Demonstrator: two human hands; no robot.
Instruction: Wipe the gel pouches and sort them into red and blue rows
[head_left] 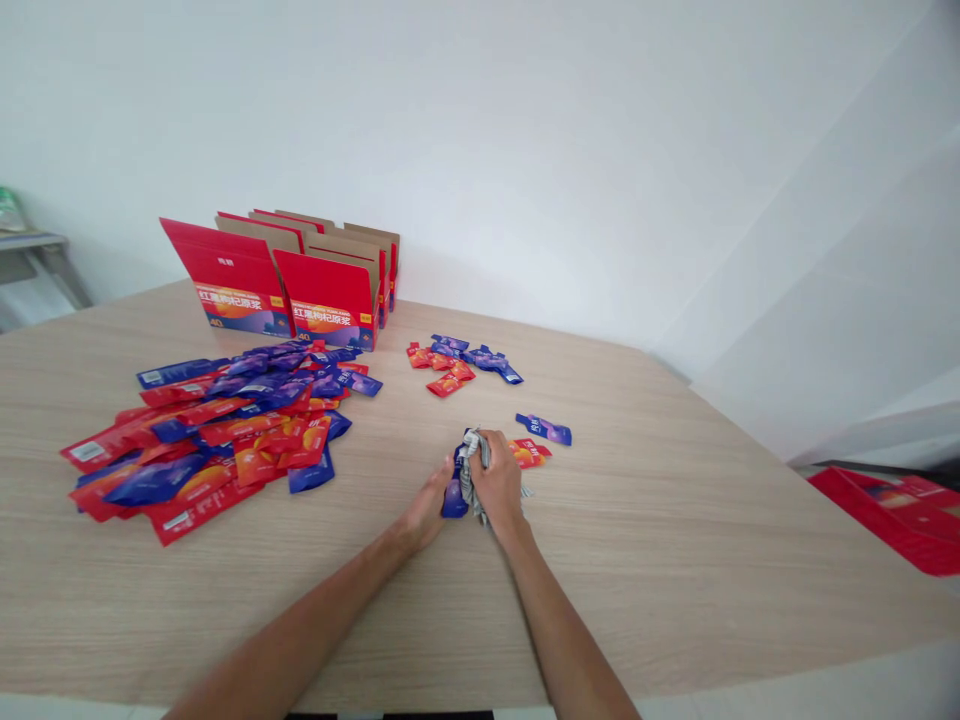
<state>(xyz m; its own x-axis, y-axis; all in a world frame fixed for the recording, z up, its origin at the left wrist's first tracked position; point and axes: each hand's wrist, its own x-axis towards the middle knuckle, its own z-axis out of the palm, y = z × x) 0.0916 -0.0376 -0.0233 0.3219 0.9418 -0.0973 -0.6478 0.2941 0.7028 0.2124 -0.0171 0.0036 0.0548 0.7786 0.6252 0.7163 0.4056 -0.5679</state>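
Near the middle of the table, my left hand (429,505) grips a blue sachet (454,500) by its left side. Bunched in my right hand (496,475) is a grey-and-white striped cloth (470,470), pressed against that sachet. Part of the sachet is hidden behind the fingers and the cloth. Just beyond my right hand lie a red sachet (529,453), partly covered by the hand, and a blue sachet (544,429) lying flat.
A large heap of red and blue sachets (247,410) spreads over the table's left side. Behind it stand several open red boxes (330,305) by the wall. A small group of sachets (450,380) lies farther back. Another red box (892,510) sits at the far right.
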